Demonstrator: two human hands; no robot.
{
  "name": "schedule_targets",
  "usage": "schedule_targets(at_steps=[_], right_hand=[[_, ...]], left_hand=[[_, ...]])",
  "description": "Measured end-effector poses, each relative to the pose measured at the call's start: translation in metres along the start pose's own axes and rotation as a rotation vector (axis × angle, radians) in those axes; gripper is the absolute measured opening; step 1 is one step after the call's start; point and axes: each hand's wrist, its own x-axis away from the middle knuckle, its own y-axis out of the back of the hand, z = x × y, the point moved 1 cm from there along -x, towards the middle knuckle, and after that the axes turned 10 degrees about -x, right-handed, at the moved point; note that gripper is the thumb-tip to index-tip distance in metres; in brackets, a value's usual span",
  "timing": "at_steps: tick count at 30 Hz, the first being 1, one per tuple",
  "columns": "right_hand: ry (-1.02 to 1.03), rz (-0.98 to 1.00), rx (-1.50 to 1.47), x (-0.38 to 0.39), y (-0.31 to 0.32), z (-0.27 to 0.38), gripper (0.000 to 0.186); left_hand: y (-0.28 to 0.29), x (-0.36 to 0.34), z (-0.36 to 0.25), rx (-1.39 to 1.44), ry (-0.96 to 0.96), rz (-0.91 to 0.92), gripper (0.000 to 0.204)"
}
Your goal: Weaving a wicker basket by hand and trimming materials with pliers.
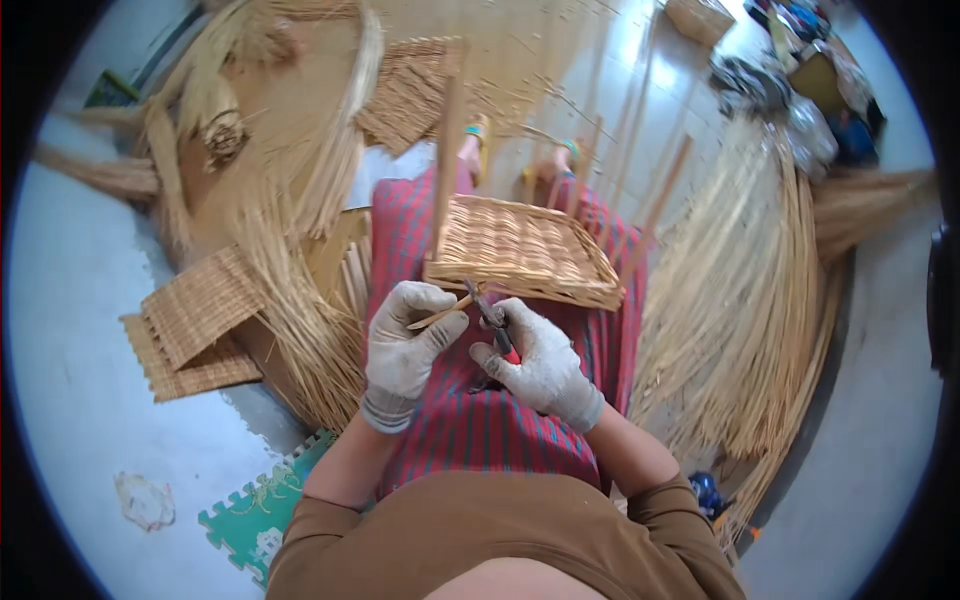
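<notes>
A partly woven wicker basket rests on my lap, with thin stakes rising from its edges. It has a thicker wooden post at its left corner and another post at the right. Just below the near rim, my left hand, in a whitish work glove, pinches a short pale cane piece. My right hand, gloved likewise, grips red-handled cutting pliers. Their jaws are at the cane's upper end, close to the rim; whether they bite on it is too small to tell.
Long loose straw-coloured strands hang in a thick bundle at the right. More strands lie at the left, beside flat woven panels. Another woven panel lies ahead. A green foam mat is at the lower left.
</notes>
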Motion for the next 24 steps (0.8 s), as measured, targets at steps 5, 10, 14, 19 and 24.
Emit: schedule_targets(at_steps=[5,10,14,19,24], right_hand=[[-0.031,-0.045,0.179,0.054,0.045,-0.037,0.038],[-0.201,-0.195,0.135,0.098,0.075,-0.087,0.031],[-0.260,-0.490,-0.373,0.104,0.093,-0.134,0.016],[-0.225,-0.659,-0.692,0.091,0.101,-0.164,0.016],[-0.203,-0.569,-0.786,0.066,0.094,-0.168,0.012]], left_hand=[[-0.042,0.014,0.001,-0.555,-0.222,0.149,0.022],[-0.076,0.005,0.017,-0.758,-0.262,0.160,0.023],[-0.089,-0.008,0.027,-0.742,-0.206,0.158,0.025],[-0.114,-0.031,0.037,-0.610,-0.159,0.180,0.022],[-0.142,-0.051,0.039,-0.152,0.090,0.202,0.020]])
